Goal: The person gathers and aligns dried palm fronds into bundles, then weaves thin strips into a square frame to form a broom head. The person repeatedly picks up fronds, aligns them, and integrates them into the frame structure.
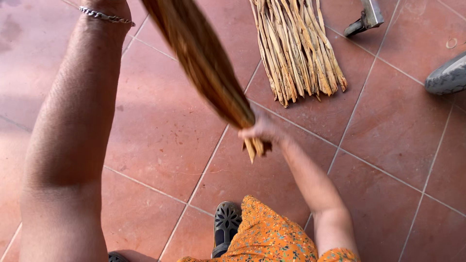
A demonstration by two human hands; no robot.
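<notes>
Both hands work one bundle (204,63) of long, dry, brown-gold strips, held slanting above the tiled floor (160,126). My right hand (262,132) is closed in a full fist around the bundle near its lower end, so that only the short cut tips show below the fingers. My left hand is raised past the upper edge of the view; only the forearm (73,121) and a silver wrist chain (107,16) show, so I cannot tell whether that hand is open or closed, nor whether it grips the bundle's far end.

Step in hand, as I judge it: gathering and tightening the strips into one compact, perhaps twisted, length, with the lower end pinched fast. The next move would call for a firm, unbroken grip at that lower end and an even pull along the strips, since a slack fist would let them splay.

Relative to the bundle: a flat sheaf (296,48) of paler strips lies on the floor just beyond it, ends roughly level, well apart from my fist. Farther beyond the sheaf, a grey metal piece (366,17) rests on the tiles. Off to the right of the sheaf is a grey shoe (449,75). Directly below the bundle are my orange flowered dress (272,237) and dark sandal (226,228).
</notes>
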